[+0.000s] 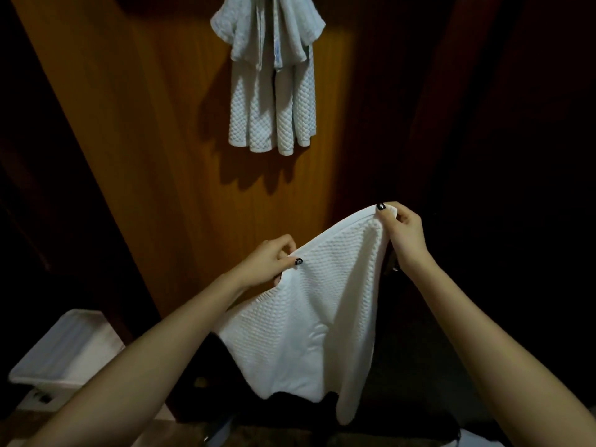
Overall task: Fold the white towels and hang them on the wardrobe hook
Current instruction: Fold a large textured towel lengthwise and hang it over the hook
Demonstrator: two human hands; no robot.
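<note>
From the head view, your left grip point(270, 260) and right grip point(403, 231) each pinch a top corner of the towel point(309, 317). It hangs below them, its top edge sloping up to the right. The hung towels point(273, 91) are well above, almost straight over your left grip. I judge the fold comes next.

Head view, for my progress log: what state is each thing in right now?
Held towel: up in the air, hanging loose from its top edge, not yet hung.
Hung towels: draped high on the wardrobe panel; hook hidden.
Left hand: pinches the held towel's top edge.
Right hand: pinches its upper corner.
White box: low on the left, seemingly closed.
</note>
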